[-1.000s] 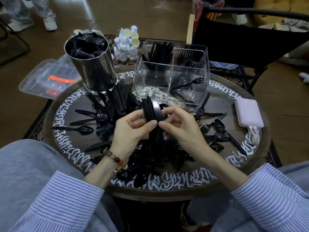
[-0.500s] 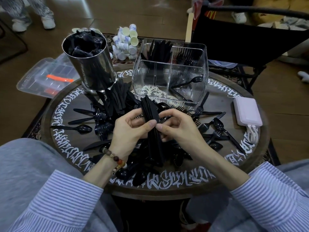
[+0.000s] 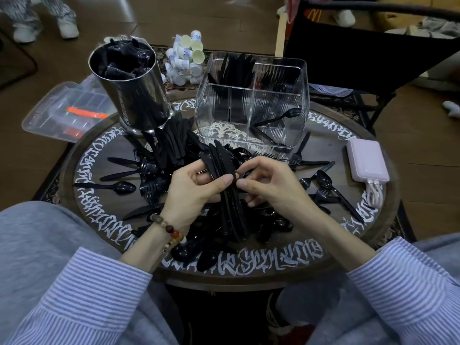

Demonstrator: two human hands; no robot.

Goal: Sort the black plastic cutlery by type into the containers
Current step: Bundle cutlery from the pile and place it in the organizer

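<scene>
On the surface (image 3: 331, 247) I see the steel canister (image 3: 134, 95) back-left, the divided container (image 3: 251, 115) to its right, loose cutlery (image 3: 169, 155) before both, and a power bank (image 3: 367, 161) far right.

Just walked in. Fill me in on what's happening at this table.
A person is sorting black plastic cutlery. The left hand grips a bundle of knives upright over the pile, and the right hand pinches at the bundle's edge. The clear divided container holds knives in a back compartment and a spoon in a front one. Many spoons, forks and knives lie loose on the round table, beside a metal canister.
</scene>
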